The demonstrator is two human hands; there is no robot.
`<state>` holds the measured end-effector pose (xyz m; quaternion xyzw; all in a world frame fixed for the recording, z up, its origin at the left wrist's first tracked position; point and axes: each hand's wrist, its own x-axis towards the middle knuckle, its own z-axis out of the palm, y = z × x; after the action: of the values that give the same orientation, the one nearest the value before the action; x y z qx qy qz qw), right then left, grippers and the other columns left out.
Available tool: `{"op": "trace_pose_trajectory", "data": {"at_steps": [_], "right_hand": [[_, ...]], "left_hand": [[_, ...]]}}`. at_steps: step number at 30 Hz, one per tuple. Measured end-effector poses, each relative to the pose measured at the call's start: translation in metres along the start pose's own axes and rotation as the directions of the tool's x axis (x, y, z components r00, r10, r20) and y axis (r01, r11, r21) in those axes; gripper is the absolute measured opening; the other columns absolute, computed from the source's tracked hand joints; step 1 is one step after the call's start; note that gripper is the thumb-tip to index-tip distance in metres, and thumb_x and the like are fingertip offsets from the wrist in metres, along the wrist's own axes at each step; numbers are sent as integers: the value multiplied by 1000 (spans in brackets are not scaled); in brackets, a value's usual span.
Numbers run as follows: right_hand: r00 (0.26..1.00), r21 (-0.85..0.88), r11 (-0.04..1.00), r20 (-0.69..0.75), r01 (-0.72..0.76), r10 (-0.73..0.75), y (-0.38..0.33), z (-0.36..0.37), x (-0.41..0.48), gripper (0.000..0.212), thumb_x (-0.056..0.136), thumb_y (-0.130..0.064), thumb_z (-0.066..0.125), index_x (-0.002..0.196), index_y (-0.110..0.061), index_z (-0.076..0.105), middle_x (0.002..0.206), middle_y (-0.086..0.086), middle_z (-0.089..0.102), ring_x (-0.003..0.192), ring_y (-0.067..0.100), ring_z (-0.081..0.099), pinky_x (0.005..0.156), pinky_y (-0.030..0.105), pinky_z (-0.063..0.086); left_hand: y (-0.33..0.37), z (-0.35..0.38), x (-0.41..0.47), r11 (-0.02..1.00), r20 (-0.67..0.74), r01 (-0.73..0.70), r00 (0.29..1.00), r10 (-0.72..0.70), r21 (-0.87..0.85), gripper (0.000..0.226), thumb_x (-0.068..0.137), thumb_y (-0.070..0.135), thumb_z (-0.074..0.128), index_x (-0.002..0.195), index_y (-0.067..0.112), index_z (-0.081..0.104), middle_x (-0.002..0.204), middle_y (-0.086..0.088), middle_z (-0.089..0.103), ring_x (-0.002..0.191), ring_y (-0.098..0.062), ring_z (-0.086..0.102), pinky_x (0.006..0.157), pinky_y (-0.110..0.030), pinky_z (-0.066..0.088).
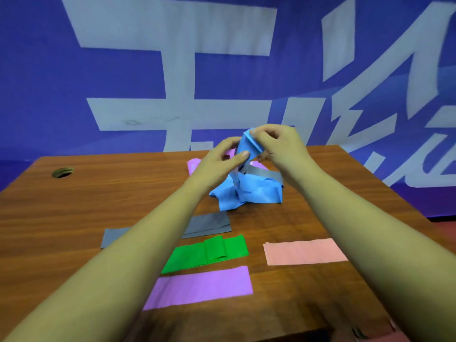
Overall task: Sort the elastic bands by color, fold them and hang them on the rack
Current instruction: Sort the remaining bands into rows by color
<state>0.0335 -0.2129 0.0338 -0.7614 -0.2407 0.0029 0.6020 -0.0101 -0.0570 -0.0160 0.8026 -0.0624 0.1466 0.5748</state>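
Both hands are up above the middle of the brown wooden table (74, 206), close together, and both hold the same long blue stretchy band (249, 146). The left hand (222, 160) pinches the band from the left side, with its thumb pressed flat on the blue front. The right hand (278, 146) has its fingers curled and pinches the top of the band, where it is bent over into a fold. The rest of the blue band hangs down from the hands and lies in a messy heap on the table just under them. A grey strip (266, 172) pokes out from behind the heap, and a light purple band (193, 166) peeks out behind the left hand. Nearer to the person, four folded bands lie flat on the table, each apart from the others. A grey folded band (209, 224) lies under the left arm, which hides its middle. Just in front of it is a bright green folded band (209, 253), and in front of that is a purple folded band (202, 287). A soft pink folded band (303, 251) lies to the right of the green one. There is a round hole (63, 172) in the far left corner of the table. Behind the table hangs a big blue banner (49, 82) with large white signs on it.
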Motion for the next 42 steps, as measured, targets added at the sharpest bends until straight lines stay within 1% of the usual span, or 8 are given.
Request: {"op": "trace_pose_trajectory", "data": {"at_steps": [6, 15, 20, 23, 27, 31, 36, 42], "right_hand": [[999, 181, 983, 11, -44, 43, -28, -10, -18, 21, 91, -28, 62, 88, -10, 71, 81, 2, 68, 72, 17, 64, 62, 31, 50], [993, 41, 995, 63, 95, -98, -76, -19, -50, 34, 83, -18, 75, 113, -11, 62, 82, 9, 66, 71, 10, 62, 62, 30, 52], [989, -21, 996, 118, 87, -84, -77, -19, -65, 42, 76, -39, 79, 111, -22, 64, 105, 20, 65, 91, 31, 66, 73, 44, 59], [989, -131, 988, 133, 81, -64, -71, -22, -71, 40, 79, -26, 79, 114, -18, 62, 106, 22, 63, 94, 31, 66, 73, 40, 61], [996, -2, 999, 71, -54, 54, -67, -31, -73, 28, 84, -2, 69, 112, -4, 62, 100, 20, 70, 89, 31, 72, 73, 38, 61], [992, 69, 989, -16, -128, 129, -64, -49, -73, 21, 87, 2, 63, 107, 2, 64, 95, 18, 69, 84, 27, 70, 64, 31, 59], [952, 71, 976, -215, -207, 217, -39, -86, -67, 12, 88, 1, 61, 99, 0, 67, 91, 13, 67, 80, 23, 67, 58, 28, 55], [876, 42, 948, -372, -316, 308, 20, -132, -65, 7, 87, 1, 62, 89, -4, 67, 90, 15, 67, 83, 27, 67, 63, 33, 57]], "left_hand": [[50, -6, -15, 999, -128, -30, 991, 26, -31, 14, 94, 21, 63, 82, 16, 56, 80, -5, 59, 72, -12, 53, 62, -17, 42], [88, -17, -40, 1000, -143, -17, 990, 16, -5, 20, 81, 34, 62, 75, 15, 58, 68, -10, 56, 64, -17, 50, 61, -32, 37], [94, -15, -58, 1000, -128, 5, 992, -5, 3, 31, 89, 35, 67, 76, 10, 55, 65, -18, 62, 54, -20, 55, 58, -31, 43], [95, -11, -66, 999, -119, 23, 993, -19, 29, 34, 89, 39, 68, 81, 7, 58, 65, -13, 64, 52, -19, 57, 55, -30, 45], [92, -5, -70, 998, -115, 56, 992, -52, 25, 36, 90, 44, 64, 83, 9, 59, 64, -5, 63, 57, -16, 55, 60, -32, 44], [78, 1, -70, 984, 72, 157, 984, -163, 79, 42, 77, 56, 70, 78, 16, 58, 76, -7, 55, 73, -18, 49, 69, -35, 35], [51, 16, -77, 938, 366, 280, 867, -339, 206, 53, 70, 51, 77, 107, 13, 71, 103, -2, 74, 96, -20, 67, 87, -37, 52], [16, 43, -81, 923, 421, 307, 824, -380, 232, 47, 77, 43, 77, 91, 0, 65, 86, -8, 57, 78, -18, 50, 75, -35, 39]]}}
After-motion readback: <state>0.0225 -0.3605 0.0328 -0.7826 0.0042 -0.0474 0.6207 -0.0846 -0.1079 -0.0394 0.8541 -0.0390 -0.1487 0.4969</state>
